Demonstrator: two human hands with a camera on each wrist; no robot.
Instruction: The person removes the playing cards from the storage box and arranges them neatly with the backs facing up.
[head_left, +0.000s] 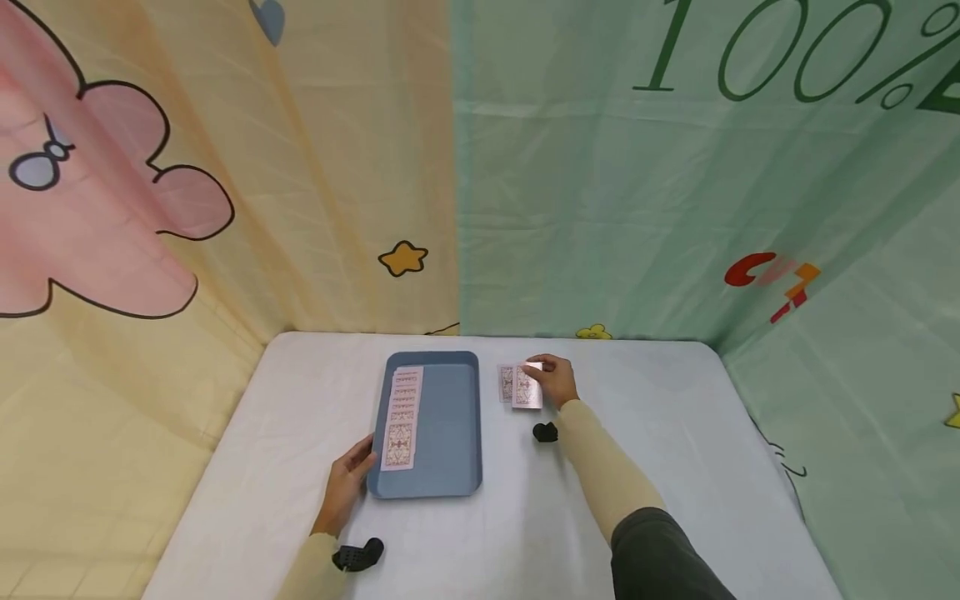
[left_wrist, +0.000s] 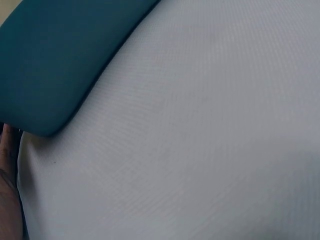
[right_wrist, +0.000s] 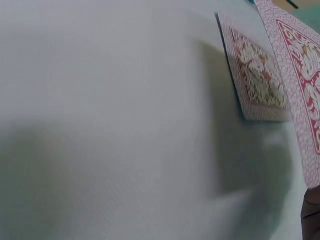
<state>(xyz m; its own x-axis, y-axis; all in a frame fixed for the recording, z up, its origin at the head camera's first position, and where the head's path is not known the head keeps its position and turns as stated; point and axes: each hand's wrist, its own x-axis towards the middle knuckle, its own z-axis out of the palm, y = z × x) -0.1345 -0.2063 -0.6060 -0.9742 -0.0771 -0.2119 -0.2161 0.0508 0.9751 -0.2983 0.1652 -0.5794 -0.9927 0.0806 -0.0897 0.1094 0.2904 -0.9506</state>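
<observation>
The head view is bright; both wrist views are dimmer.

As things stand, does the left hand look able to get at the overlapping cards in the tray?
Likely yes. The left hand is at the left edge of the tray, close to the overlapping cards, which lie along that side with nothing over them; only the rim seems to stand between.

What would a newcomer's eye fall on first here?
Likely the big pink cartoon figure at upper left. Then the blue tray at lower center, with overlapping playing cards along its left side. Right of it, the right grip pinches another patterned card.
</observation>
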